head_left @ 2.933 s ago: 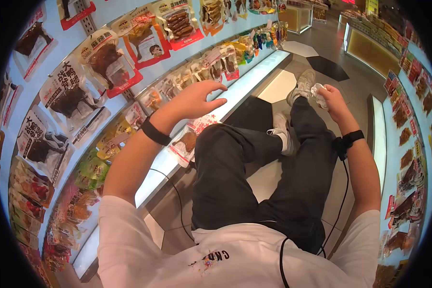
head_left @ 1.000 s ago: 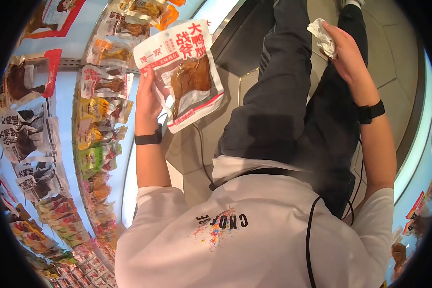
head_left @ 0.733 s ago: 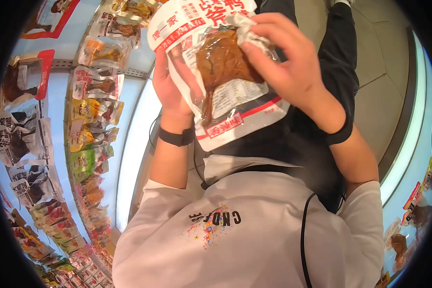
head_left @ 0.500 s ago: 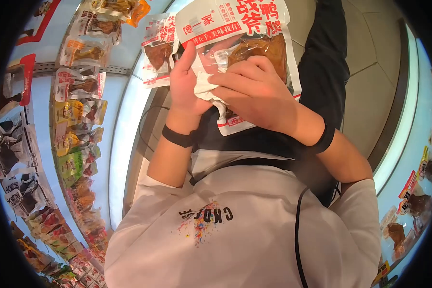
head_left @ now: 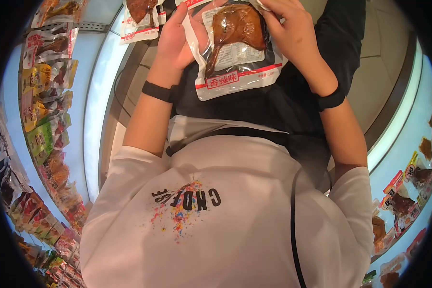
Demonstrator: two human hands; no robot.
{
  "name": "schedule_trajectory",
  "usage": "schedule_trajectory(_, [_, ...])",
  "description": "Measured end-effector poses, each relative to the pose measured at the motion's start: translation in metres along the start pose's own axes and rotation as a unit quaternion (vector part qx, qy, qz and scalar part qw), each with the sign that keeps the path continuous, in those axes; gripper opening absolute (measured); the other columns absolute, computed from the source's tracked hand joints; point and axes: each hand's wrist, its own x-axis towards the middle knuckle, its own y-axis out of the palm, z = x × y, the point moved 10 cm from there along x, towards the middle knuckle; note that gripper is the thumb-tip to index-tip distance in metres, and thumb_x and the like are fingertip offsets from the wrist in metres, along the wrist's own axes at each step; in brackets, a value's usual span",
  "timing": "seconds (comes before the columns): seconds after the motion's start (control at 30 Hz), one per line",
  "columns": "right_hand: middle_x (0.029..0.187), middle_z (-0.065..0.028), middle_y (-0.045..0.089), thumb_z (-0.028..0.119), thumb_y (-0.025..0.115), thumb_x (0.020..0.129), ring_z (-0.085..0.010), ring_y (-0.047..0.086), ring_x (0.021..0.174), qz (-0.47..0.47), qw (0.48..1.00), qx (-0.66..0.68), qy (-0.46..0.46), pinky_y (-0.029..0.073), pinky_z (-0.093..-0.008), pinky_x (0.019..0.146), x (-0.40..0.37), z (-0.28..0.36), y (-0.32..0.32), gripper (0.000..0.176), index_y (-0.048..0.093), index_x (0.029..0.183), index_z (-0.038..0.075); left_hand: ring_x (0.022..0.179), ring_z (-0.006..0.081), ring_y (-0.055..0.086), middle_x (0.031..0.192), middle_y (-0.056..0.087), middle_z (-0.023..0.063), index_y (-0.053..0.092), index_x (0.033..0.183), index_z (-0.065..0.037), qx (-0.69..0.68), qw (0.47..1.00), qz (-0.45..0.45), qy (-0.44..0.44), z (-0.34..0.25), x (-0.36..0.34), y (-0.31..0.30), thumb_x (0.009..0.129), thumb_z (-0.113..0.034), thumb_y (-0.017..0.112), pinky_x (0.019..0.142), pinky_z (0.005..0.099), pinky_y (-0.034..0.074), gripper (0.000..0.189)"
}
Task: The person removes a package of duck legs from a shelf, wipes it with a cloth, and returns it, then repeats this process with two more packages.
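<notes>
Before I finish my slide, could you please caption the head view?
Left hand holding a packet of meat, right hand at its edge.

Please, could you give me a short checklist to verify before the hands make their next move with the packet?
1. Left hand has its grip on the front packet: ok, thumb at its side, fingers visible through the clear film.
2. Packet's bottom edge whole: ok, no tear visible.
3. Whole packet in view: not ok, the frame cuts off its top.
4. White scrap secure in the right hand: cannot tell, only a bit shows.
5. Second packet clear of the left hand: cannot tell, they appear close.
</notes>
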Motion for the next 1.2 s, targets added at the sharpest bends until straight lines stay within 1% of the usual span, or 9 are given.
schedule_trajectory(0.13, [0.097,-0.0158,0.069,0.005,0.065,0.084,-0.0247,0.065,0.083,0.075,0.972,0.113,0.193,0.049,-0.0305,0.078,-0.002,-0.02,0.014,0.022,0.068,0.105,-0.003,0.136,0.0321,0.039,0.148,0.039,0.0207,0.031,0.146,0.0,-0.015,0.999,-0.034,-0.015,0.008,-0.005,-0.016,0.106,-0.033,0.033,0.115,0.0437,0.031,0.052])
schedule_trajectory(0.27, [0.102,-0.0078,0.065,0.008,0.067,0.079,-0.0283,0.064,0.092,0.116,0.987,0.114,0.0,0.052,-0.0355,0.077,-0.015,0.008,0.045,0.03,0.066,0.109,0.007,0.13,0.0327,0.047,0.145,0.044,0.0205,0.032,0.145,-0.001,-0.043,0.996,0.052,-0.052,0.005,-0.014,-0.031,0.106,-0.036,0.029,0.109,0.0415,0.04,0.052])
schedule_trajectory(0.37, [0.094,-0.0097,0.065,0.01,0.067,0.08,-0.0294,0.064,0.084,0.17,0.975,0.126,-0.072,0.052,-0.0361,0.075,-0.027,0.041,0.06,0.023,0.067,0.103,0.006,0.124,0.0325,0.053,0.142,0.048,0.0203,0.035,0.143,-0.002,0.084,0.987,-0.135,0.006,0.001,-0.017,-0.05,0.106,-0.037,0.028,0.104,0.0392,0.045,0.051])
schedule_trajectory(0.47, [0.094,-0.008,0.065,0.008,0.068,0.078,-0.0288,0.064,0.085,0.097,0.992,0.062,0.055,0.052,-0.0357,0.076,-0.01,-0.015,0.054,0.021,0.069,0.099,0.006,0.123,0.0324,0.053,0.141,0.049,0.0202,0.037,0.142,-0.001,0.043,0.988,-0.143,-0.026,0.007,-0.016,-0.051,0.106,-0.038,0.028,0.105,0.0399,0.044,0.052])
schedule_trajectory(0.73, [0.094,-0.0102,0.066,0.015,0.068,0.081,-0.0298,0.064,0.086,0.149,0.983,0.099,0.035,0.052,-0.0372,0.076,-0.015,-0.003,0.07,0.018,0.072,0.097,0.006,0.128,0.0319,0.049,0.142,0.048,0.0183,0.038,0.142,0.001,-0.024,0.996,-0.076,-0.05,0.011,-0.014,-0.065,0.105,-0.041,0.028,0.109,0.0437,0.039,0.056])
schedule_trajectory(0.87, [0.087,-0.0079,0.063,0.013,0.07,0.079,-0.0277,0.062,0.082,0.094,0.994,0.051,-0.029,0.05,-0.039,0.074,-0.015,0.003,0.064,0.017,0.071,0.095,0.008,0.129,0.0316,0.048,0.143,0.047,0.0181,0.038,0.142,0.001,-0.206,0.963,0.131,-0.117,0.02,-0.017,-0.034,0.105,-0.041,0.028,0.11,0.0433,0.039,0.056])
schedule_trajectory(1.0, [0.087,-0.0013,0.06,0.009,0.07,0.076,-0.0226,0.059,0.088,0.158,0.971,0.05,-0.174,0.046,-0.0358,0.079,-0.038,0.066,0.071,0.012,0.069,0.087,0.012,0.126,0.0301,0.051,0.138,0.051,0.0187,0.039,0.14,0.002,-0.034,0.996,-0.062,-0.051,0.015,-0.018,-0.048,0.105,-0.039,0.032,0.107,0.0422,0.042,0.054])
schedule_trajectory(1.13, [0.092,-0.0051,0.062,0.008,0.068,0.078,-0.0281,0.061,0.086,0.034,0.998,-0.014,-0.042,0.048,-0.0395,0.076,-0.014,-0.007,0.056,0.015,0.068,0.092,0.008,0.125,0.0303,0.051,0.136,0.052,0.0189,0.04,0.139,0.003,-0.185,0.975,0.089,-0.081,0.02,-0.016,-0.018,0.105,-0.039,0.032,0.108,0.0414,0.042,0.055])
schedule_trajectory(1.2, [0.09,-0.0056,0.062,0.008,0.068,0.078,-0.0281,0.061,0.085,0.055,0.998,0.001,-0.035,0.048,-0.0398,0.076,-0.02,-0.001,0.061,0.015,0.068,0.094,0.007,0.119,0.0295,0.056,0.136,0.052,0.0191,0.04,0.14,-0.001,-0.12,0.991,0.024,-0.049,0.01,-0.025,-0.068,0.105,-0.044,0.028,0.1,0.0395,0.048,0.057])
